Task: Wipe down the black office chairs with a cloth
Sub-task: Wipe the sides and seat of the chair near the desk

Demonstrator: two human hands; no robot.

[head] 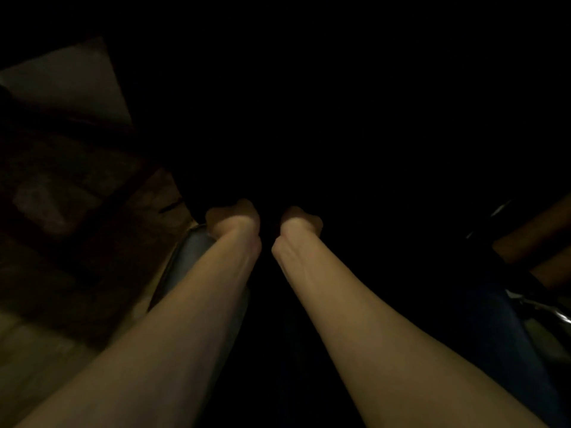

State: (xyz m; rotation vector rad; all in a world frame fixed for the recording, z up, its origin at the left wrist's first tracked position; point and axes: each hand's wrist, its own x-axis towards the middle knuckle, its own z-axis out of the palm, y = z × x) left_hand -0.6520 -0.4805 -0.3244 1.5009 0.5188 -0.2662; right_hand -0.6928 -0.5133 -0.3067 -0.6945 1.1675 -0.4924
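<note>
Two bare forearms reach forward and down in the head view, the left hand (232,218) and right hand (301,220) close together, bent at the wrists so that only their backs show. Both vanish into a large black mass ahead, which I take to be a black office chair (355,125), though the picture is too dark to make out its shape. Whether the fingers are spread, curled or holding a cloth I cannot tell; no cloth shows anywhere.

My worry is the darkness itself: with so little light, patches could be missed, or a hand could slip off an edge it cannot see.

Around them, a dim brown floor (77,211) lies at left with a pale patch above it. At far right something shiny and metal (556,316) glints, perhaps another chair's frame, near enough to knock a leg.
</note>
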